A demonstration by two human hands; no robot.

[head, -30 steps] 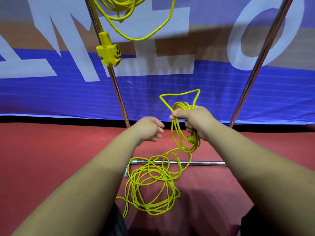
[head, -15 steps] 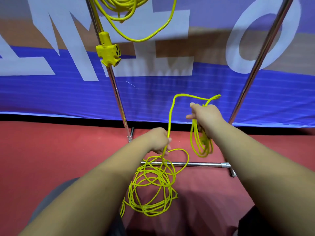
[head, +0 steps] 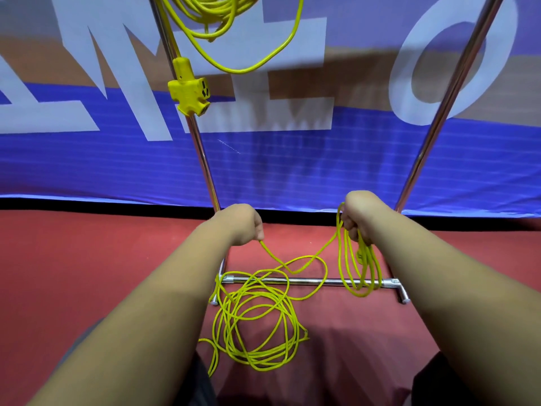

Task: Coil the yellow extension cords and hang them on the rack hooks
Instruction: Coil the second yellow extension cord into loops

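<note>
A thin yellow extension cord point(head: 257, 326) lies in a loose heap on the red floor under my arms. My right hand point(head: 361, 213) is shut on a few gathered loops of it, which hang down to the rack's bottom bar. My left hand point(head: 241, 224) pinches the same cord's free strand, and that strand sags between both hands. A second yellow cord point(head: 210, 16) hangs coiled at the top of the rack, its three-way socket block point(head: 190, 93) dangling against the left pole point(head: 202, 159).
The chrome rack has a right pole point(head: 439, 118) and a low crossbar point(head: 310, 281) with feet on the red floor. Behind it hangs a blue banner point(head: 292, 171) with large white letters. My knees show at the bottom edge.
Both hands have dropped lower and spread apart. The strand that stood arched above my right hand now sags between the two hands, and my left hand has closed on it.
</note>
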